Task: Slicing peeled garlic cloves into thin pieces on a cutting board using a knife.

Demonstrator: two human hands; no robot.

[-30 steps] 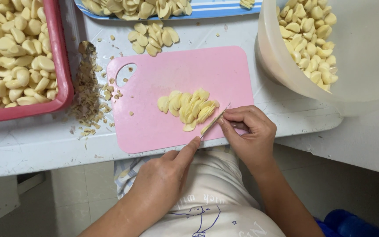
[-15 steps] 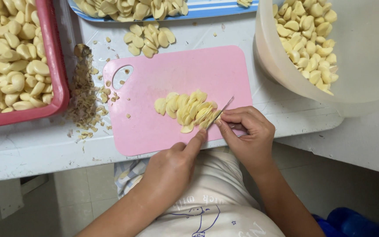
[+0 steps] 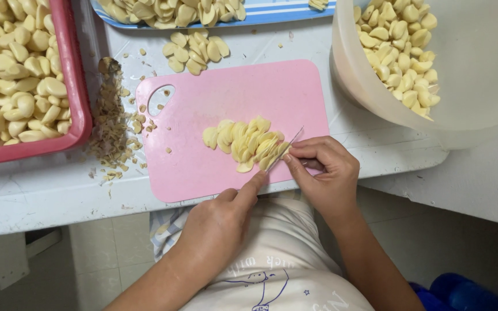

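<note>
A pink cutting board point(image 3: 231, 103) lies on the white table, with a pile of sliced garlic point(image 3: 246, 141) near its front edge. My right hand point(image 3: 324, 173) is shut on a small knife point(image 3: 286, 147), whose thin blade rests against the right side of the slices. My left hand point(image 3: 220, 222) sits at the board's front edge with its fingers curled and its thumb stretched toward the slices, just short of the knife tip. It holds nothing that I can see.
A red tray point(image 3: 73, 86) of peeled garlic cloves stands at the left, and a large white bowl point(image 3: 468, 69) with cloves at the right. A blue tray point(image 3: 260, 14) of cloves sits at the back. Loose cloves point(image 3: 194, 49) and peel scraps point(image 3: 110, 126) lie by the board.
The knife blade has shifted slightly along the right edge of the slice pile, and my left thumb has closed in toward it. The garlic pile stays in place.
</note>
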